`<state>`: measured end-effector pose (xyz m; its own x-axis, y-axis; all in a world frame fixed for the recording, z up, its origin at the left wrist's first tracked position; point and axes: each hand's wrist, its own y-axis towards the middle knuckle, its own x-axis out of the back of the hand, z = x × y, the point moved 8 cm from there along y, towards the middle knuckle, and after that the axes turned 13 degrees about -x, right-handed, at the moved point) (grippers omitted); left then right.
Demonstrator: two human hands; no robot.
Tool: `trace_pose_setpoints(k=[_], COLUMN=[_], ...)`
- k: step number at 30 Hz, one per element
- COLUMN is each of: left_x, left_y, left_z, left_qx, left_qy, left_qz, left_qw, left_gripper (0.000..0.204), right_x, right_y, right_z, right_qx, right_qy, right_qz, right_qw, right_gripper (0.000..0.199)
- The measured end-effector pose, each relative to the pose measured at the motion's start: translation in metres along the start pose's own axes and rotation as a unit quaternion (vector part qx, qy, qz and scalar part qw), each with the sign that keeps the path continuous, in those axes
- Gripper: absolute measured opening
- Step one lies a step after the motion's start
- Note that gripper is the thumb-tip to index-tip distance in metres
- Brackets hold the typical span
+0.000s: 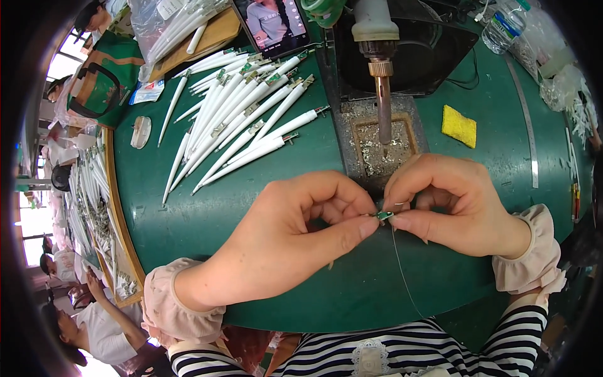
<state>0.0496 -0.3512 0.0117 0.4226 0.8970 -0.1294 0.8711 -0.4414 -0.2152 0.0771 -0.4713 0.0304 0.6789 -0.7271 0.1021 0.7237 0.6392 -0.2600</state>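
My left hand [286,239] pinches a small green circuit board [384,215] between thumb and forefinger, at the front middle of the bench. Facing it, my right hand [458,207] is closed in a pinch at the board's other end. A thin silvery wire [402,270] runs from the right fingertips down toward my lap, and a short bit of it shows above the thumb. Whether the wire touches the board is too small to tell. Just beyond my hands, a soldering iron [382,94] points downward over a solder-flecked metal tray [358,138].
White tapered sticks [245,107] with green boards at their ends lie piled at the left. A phone [273,25] stands behind them. A yellow sponge [459,126], a steel ruler [527,119] and a plastic bottle [504,28] are at the right. Other people sit far left.
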Motion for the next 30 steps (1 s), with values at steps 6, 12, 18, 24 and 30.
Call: trace_pose_setpoints(k=[6, 12, 18, 24, 30], left_x=[0.0, 0.002, 0.005, 0.01, 0.01], left_y=[-0.001, 0.001, 0.002, 0.006, 0.009], left_z=[-0.005, -0.002, -0.002, 0.0, -0.002], left_qx=[-0.054, -0.033, -0.047, -0.058, -0.035], left_qy=[0.057, 0.041, 0.014, 0.016, -0.012], left_qz=[0.01, 0.004, -0.013, -0.04, -0.068], left_qw=[0.997, 0.999, 0.999, 0.997, 0.997], left_gripper=[0.015, 0.014, 0.015, 0.015, 0.014], right_x=[-0.002, 0.001, 0.0, -0.006, -0.009], right_y=[0.0, 0.001, -0.009, -0.016, -0.017], right_z=[-0.001, 0.003, 0.023, 0.031, 0.032], right_qx=[-0.02, 0.037, 0.154, 0.256, 0.276], right_qy=[0.003, -0.039, -0.186, -0.275, -0.288], right_qz=[0.024, -0.024, -0.094, -0.142, -0.165], right_qw=[1.0, 0.998, 0.966, 0.916, 0.902], right_gripper=[0.017, 0.016, 0.021, 0.025, 0.02])
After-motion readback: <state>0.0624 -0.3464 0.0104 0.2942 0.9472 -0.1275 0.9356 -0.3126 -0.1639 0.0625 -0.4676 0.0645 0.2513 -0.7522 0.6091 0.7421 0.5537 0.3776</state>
